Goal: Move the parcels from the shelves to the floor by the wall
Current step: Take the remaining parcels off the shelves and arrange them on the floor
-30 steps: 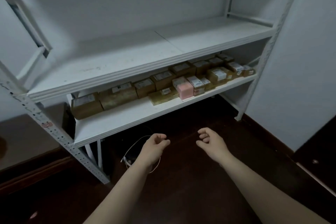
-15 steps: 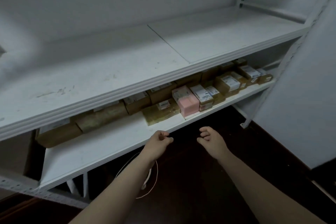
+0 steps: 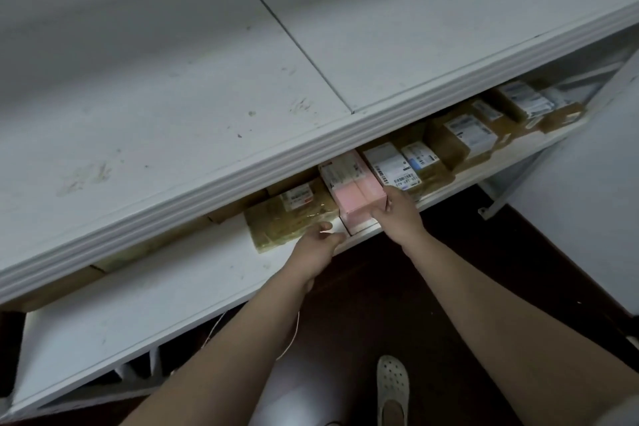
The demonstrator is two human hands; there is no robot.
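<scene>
A pink parcel stands at the front of the lower shelf, under the upper shelf's lip. My right hand grips its right side, thumb on the front face, fingers hidden behind it. Left of it lies a flat brown parcel wrapped in clear tape. My left hand is at that parcel's front right corner, just left of the pink one, fingers loosely curled and holding nothing I can see. A white-labelled parcel touches the pink one on the right, and several more brown parcels run toward the far right.
The white upper shelf overhangs and hides the rear parcels. Dark floor lies below, with my foot in a white shoe and a thin cable. A white wall stands at the right.
I have moved in close to the shelves and lowered my view. Both hands went forward from above the floor to the lower shelf; the right one took hold of the pink parcel.
</scene>
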